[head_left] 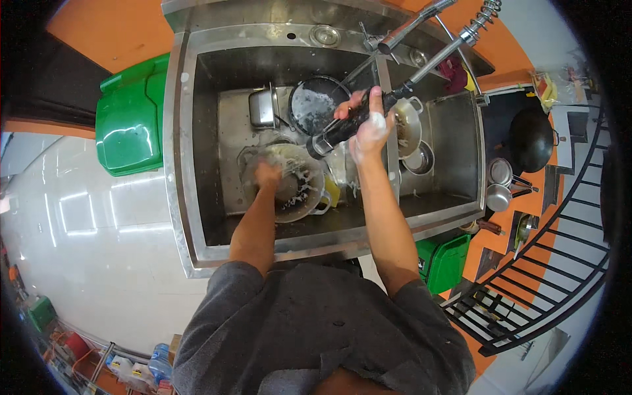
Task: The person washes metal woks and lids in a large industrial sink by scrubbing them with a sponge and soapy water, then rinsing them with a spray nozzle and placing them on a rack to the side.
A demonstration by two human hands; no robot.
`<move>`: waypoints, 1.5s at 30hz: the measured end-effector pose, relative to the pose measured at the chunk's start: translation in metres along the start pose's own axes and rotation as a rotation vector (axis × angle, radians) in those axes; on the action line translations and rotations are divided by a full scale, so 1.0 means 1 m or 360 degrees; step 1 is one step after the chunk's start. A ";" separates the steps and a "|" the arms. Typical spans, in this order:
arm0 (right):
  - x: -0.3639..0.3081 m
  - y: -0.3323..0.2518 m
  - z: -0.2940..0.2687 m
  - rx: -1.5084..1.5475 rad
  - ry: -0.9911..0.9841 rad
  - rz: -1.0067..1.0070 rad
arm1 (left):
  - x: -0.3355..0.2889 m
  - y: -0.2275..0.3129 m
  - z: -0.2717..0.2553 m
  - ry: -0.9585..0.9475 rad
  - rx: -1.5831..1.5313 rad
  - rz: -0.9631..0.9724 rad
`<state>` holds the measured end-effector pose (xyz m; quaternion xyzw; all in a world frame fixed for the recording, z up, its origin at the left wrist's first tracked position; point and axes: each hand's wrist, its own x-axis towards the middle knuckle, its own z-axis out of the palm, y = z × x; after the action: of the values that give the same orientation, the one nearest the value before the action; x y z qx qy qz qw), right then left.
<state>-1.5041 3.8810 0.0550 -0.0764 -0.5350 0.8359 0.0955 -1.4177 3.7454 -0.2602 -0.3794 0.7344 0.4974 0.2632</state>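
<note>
My right hand (370, 135) grips the black spray nozzle (339, 137) of the tap, its head tilted down to the left over the left basin. Below it, my left hand (268, 174) is inside a pale two-handled pan (308, 204); its fingers are blurred and partly hidden. Foam and dark scraps cling to the inside of that pan. Something yellow (332, 191) lies beside its right rim, partly covered. Farther back are a round black pan (309, 108) with foam on it and a rectangular steel container (263, 110).
The right basin holds another two-handled pan (409, 125) and a small steel bowl (421, 160). Above it rises the tap's spring hose (484, 20). A green bin (131, 125) stands left of the sink. At the right hang a dark wok (530, 139) and small saucepans (499, 197).
</note>
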 end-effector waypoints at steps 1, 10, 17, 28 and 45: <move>0.003 -0.005 0.005 0.0004 -0.0005 -0.0014 | 0.002 -0.018 -0.004 0.0784 0.0480 0.0226; 0.001 -0.004 0.031 -0.0045 0.0075 0.0258 | 0.042 -0.009 -0.054 0.0324 -0.0267 0.0625; 0.008 -0.001 0.040 0.0165 -0.0079 0.0130 | -0.040 0.051 -0.050 0.0160 0.0250 0.1465; 0.014 -0.044 0.054 -0.0214 -0.0038 0.0344 | -0.141 0.110 -0.103 0.0354 0.0564 0.2107; -0.039 -0.032 0.051 0.0084 0.0030 0.0156 | -0.174 0.061 -0.119 0.0163 0.1059 0.1781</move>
<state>-1.4752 3.8398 0.1063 -0.1078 -0.5074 0.8527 0.0615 -1.3694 3.6999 -0.0512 0.1387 0.9474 0.2865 0.0326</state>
